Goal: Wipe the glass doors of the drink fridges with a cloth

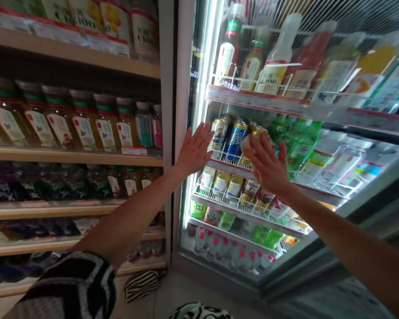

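Note:
My left hand (194,148) is raised at the left edge of a lit drinks fridge (216,261), fingers stretched out and holding nothing. To the right, my right hand (268,161) is also open, palm turned to the fridge. It covers part of a row of drink cans. A blue can (236,139) stands between my hands, beside a silver and dark can (218,133). Right of my right hand are green bottles (304,141). Whether either hand touches the fridge glass, I cannot tell.
On the left, a wooden shelf unit (146,161) holds rows of amber drink bottles (83,124). Tall juice bottles (279,57) stand on the upper fridge shelf, with red-capped bottles (216,246) at the bottom. Something striped (141,283) is on the floor.

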`<action>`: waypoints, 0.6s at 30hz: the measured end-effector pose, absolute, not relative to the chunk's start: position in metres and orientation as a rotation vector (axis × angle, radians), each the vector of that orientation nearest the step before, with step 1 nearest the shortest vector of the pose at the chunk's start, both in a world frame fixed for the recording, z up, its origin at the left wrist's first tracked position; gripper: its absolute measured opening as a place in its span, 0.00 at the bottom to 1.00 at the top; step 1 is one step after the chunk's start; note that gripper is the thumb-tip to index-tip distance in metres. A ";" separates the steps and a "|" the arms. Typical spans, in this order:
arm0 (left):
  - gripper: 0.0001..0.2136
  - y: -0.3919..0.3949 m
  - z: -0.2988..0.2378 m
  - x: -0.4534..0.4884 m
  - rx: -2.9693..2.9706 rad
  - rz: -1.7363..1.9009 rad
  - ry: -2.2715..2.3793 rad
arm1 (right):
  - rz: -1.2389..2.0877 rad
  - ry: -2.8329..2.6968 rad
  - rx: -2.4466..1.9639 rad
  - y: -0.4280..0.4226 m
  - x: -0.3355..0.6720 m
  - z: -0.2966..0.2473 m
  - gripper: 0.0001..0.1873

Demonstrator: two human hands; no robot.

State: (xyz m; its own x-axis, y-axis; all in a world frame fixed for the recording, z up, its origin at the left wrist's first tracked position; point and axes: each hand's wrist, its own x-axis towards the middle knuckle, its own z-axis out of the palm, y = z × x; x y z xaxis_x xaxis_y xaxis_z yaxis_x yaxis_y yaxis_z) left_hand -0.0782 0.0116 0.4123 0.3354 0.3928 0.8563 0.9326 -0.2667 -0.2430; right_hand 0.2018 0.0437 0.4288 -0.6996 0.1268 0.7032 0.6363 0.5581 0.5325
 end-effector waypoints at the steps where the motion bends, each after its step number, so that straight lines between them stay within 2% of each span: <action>1: 0.27 0.012 0.415 -0.073 -1.843 -0.863 -1.154 | -1.094 -2.254 -0.566 0.041 0.207 0.420 0.32; 3: 0.27 0.013 0.419 -0.064 -1.880 -0.843 -1.119 | -1.105 -2.293 -0.568 0.038 0.217 0.418 0.31; 8: 0.26 0.020 0.425 -0.037 -1.947 -0.812 -1.055 | -1.012 -1.887 -0.853 0.041 0.235 0.456 0.26; 14: 0.26 0.022 0.418 -0.009 -1.999 -0.747 -1.094 | -1.026 -2.186 -0.754 0.032 0.253 0.396 0.26; 18: 0.26 0.028 0.412 0.010 -2.007 -0.806 -1.014 | -1.023 -2.014 -0.755 0.038 0.268 0.407 0.26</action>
State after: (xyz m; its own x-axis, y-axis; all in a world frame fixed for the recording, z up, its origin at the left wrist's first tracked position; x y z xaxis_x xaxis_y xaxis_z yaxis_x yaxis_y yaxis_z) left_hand 0.0102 0.0284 0.4122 0.4915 0.3859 0.7807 0.8475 -0.4180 -0.3270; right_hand 0.2685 0.0383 0.4065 -0.5514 0.1666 0.8174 0.7585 0.5081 0.4081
